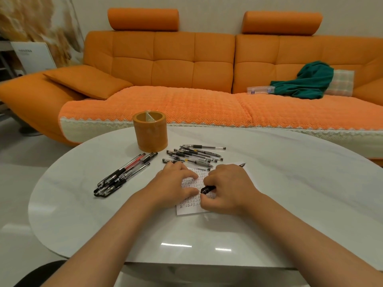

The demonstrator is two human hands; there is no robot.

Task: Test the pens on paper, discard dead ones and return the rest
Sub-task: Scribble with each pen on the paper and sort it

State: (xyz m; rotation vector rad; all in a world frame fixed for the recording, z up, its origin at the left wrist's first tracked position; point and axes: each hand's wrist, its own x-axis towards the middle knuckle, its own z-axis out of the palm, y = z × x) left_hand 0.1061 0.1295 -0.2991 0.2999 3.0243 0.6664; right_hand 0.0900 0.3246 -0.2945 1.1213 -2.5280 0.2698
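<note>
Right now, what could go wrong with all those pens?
Two loose groups, the left pile and the right pile, sit unmarked, so good and dead pens might get mixed. They could roll on the smooth table. The paper is crowded with marks, so a faint line from the held pen may be missed.

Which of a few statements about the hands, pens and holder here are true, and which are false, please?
1. The right hand grips a pen over the paper. True.
2. The left hand holds a pen too. False: it presses flat on the paper.
3. Pens stand in the orange holder. False: none stick out of it.
4. The pen group left of the paper includes a red pen. True.
</note>
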